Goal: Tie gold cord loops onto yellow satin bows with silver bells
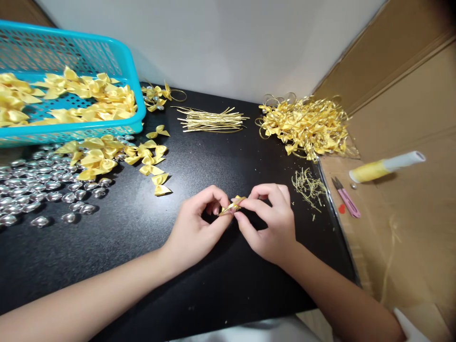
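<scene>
Over the black table, my left hand [203,223] pinches a small yellow ribbon bow with a gold tie [232,206] between thumb and fingers. My right hand [269,221] meets it from the other side, thumb and index finger closed on the same piece. Most of the bow is hidden by the fingertips. Left of my hands lie loose yellow bows [151,161] and many silver heart-shaped beads [39,190]. Beyond them rests a bundle of straight gold ties [213,119].
A turquoise basket [137,95] of yellow bows stands at the back left. At the back right is a heap of tied bows [309,126], with gold clippings [309,187] in front. Pink thread snips [347,198] and a yellow-wrapped tube [386,166] lie on cardboard beyond the table edge.
</scene>
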